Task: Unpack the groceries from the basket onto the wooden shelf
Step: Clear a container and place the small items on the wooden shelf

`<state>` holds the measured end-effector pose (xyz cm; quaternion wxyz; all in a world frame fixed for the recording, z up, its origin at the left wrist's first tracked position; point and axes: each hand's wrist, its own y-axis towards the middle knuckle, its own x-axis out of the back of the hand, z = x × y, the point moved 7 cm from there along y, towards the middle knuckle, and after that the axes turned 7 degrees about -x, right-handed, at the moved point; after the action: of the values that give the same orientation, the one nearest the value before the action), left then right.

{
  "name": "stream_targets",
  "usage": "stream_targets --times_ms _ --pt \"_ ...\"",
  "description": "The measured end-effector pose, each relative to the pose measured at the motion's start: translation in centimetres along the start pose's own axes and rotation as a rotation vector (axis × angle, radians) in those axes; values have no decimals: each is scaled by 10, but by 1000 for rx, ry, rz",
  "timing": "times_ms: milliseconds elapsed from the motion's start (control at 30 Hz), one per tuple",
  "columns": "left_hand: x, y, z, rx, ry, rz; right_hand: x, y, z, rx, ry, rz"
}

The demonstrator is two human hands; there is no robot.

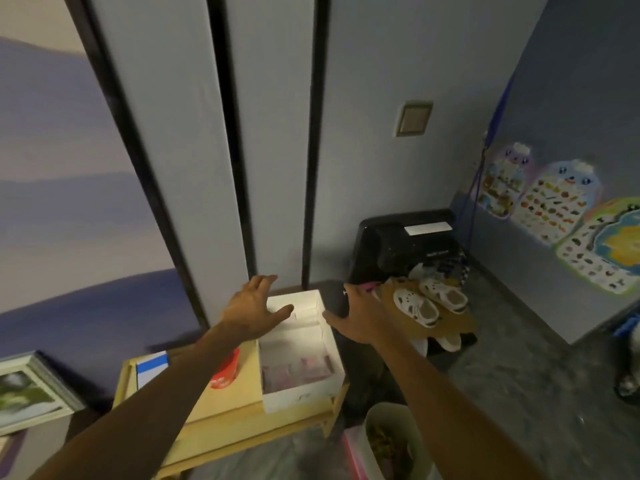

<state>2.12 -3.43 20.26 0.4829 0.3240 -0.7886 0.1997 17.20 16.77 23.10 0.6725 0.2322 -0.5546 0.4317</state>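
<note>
A light wooden shelf point(225, 407) stands low in the middle of the view. On its right end sits a white open box point(304, 393) with pinkish packets inside. A red packet point(227, 370) and a blue and white box point(152, 367) lie on the shelf's top. My left hand point(254, 308) hovers with spread fingers over the far left corner of the white box. My right hand point(360, 315) reaches out just right of the box, fingers spread and holding nothing. A white basket point(398, 441) with dark contents shows at the bottom, beside the shelf.
A black case point(405, 244) stands against the wall at the right. White clogs point(429, 303) rest on a small brown rack beside it. A framed picture point(27, 393) leans at the far left. Colourful posters point(561, 209) hang on the right wall. Grey floor stretches to the right.
</note>
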Motion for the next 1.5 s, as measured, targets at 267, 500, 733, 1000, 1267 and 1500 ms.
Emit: stream_targets --times_ms 267,500,733,1000,1267,1500 --pt "-76 3 40 121 -114 99 -110 42 12 -51 75 220" --pt "-173 -10 60 365 -252 130 -203 77 6 -32 82 374" --pt "-261 2 96 618 -219 159 -309 112 -26 -78 8 443" --pt "-332 8 122 718 -100 347 -384 119 -51 -123 -62 433" --pt "-298 16 113 606 -161 178 -363 127 -39 -62 79 379" --pt "-205 39 85 363 -176 -20 -270 144 -13 64 268 255"
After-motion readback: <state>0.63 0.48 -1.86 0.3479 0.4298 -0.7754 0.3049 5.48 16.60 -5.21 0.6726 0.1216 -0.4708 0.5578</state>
